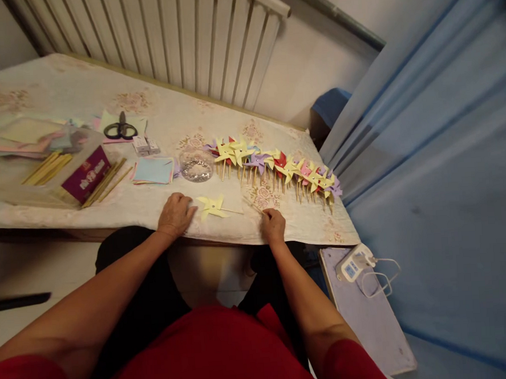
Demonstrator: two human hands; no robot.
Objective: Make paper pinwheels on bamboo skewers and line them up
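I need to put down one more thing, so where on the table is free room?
Free: the tablecloth between the scissors and radiator, also right of the right hand, in front of the pinwheel row. Crowded: left end, around plastic box, wooden sticks and papers.

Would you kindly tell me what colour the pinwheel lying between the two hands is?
The pinwheel is pale yellow, as the head view shows.
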